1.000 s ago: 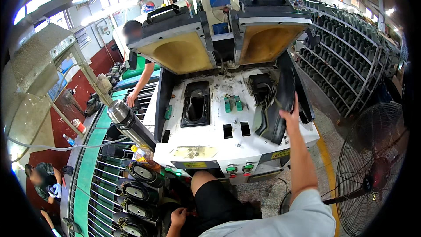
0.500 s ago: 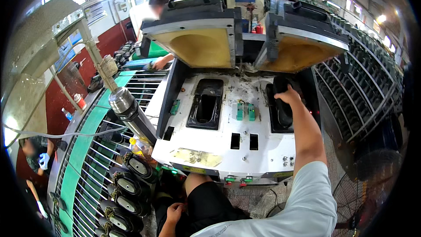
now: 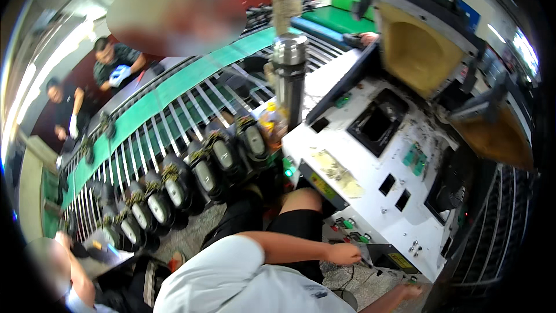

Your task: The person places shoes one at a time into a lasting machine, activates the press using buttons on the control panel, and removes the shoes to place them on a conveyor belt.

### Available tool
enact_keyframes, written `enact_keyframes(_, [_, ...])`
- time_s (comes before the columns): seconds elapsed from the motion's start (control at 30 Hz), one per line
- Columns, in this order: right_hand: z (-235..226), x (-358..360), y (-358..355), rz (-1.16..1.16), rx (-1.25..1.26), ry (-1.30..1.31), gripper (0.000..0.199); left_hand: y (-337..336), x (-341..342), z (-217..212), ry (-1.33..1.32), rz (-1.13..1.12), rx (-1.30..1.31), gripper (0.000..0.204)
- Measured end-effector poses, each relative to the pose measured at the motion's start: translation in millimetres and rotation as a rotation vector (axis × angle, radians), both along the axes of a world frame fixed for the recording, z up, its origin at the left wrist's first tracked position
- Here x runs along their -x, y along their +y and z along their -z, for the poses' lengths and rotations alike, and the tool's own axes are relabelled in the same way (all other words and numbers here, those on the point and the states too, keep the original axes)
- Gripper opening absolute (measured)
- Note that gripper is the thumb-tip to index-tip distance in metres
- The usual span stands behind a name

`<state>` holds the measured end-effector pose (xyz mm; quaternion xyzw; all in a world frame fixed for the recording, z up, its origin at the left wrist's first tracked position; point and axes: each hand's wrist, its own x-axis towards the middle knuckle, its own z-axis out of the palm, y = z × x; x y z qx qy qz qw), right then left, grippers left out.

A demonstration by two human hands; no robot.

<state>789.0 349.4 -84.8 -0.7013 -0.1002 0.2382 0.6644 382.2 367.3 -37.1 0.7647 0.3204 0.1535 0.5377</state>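
My left hand (image 3: 344, 253) has its fingers curled in, close to the front panel of the white machine (image 3: 370, 220). Nothing shows in it. Low at the machine's front right corner is my right hand (image 3: 411, 291), near a small green button; its fingers are small and blurred. A black shoe (image 3: 453, 188) lies in the right-hand recess of the machine top. The left-hand recess (image 3: 379, 122) holds a black frame with a dark opening. Above them, both lids stand raised: the left lid (image 3: 420, 52) with a yellow pad, the right lid (image 3: 495, 133) with a brownish one.
Several dark shoes with pale oval tops (image 3: 223, 156) line the roller conveyor (image 3: 191, 110) at my left. A steel flask (image 3: 289, 75) and a yellow-capped bottle (image 3: 272, 124) stand beside the machine. Co-workers (image 3: 119, 64) sit beyond the conveyor; another person (image 3: 75, 272) is at lower left.
The view has swung left. My right hand has left the shoe in the right recess and come down to the machine's front. My left hand has moved from my lap to the front panel.
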Motion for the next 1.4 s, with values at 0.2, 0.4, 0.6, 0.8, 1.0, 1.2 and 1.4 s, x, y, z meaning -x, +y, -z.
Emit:
enact_keyframes(0.2, [6.2,21.5,-18.1,-0.037,-0.193,0.445,0.037,19.4,-39.2,53.8,-0.230,-0.325,-0.013,0.016])
enact_keyframes(0.4, [13.1,194.6,-34.2,-0.628,0.238,0.298,0.017,-44.4,115.2,12.7,-0.125,-0.778,-0.177,0.017])
enact_keyframes(0.6, [-24.9,425.7,-24.3,-1.464,-0.151,-0.006,0.034,-153.1,276.3,-63.7,0.450,-1.660,-0.807,0.044])
enact_keyframes(0.8, [-61.9,614.2,41.0,-1.502,-0.706,-0.865,0.101,-161.8,324.1,-28.4,0.364,-2.034,-0.559,0.105])
enact_keyframes(1.0, [-48.3,695.9,50.2,-1.467,-0.690,-1.021,0.113,-115.1,346.9,-11.5,0.213,-2.181,-0.569,0.096])
enact_keyframes(1.2, [-26.8,741.6,43.9,-1.312,-0.782,-1.028,0.085,-101.2,368.4,1.5,0.265,-2.277,-0.714,0.087])
enact_keyframes(1.4, [-25.5,827.6,71.0,-1.263,-0.823,-1.076,0.075,-62.1,443.8,14.4,0.237,-2.392,-0.782,0.082])
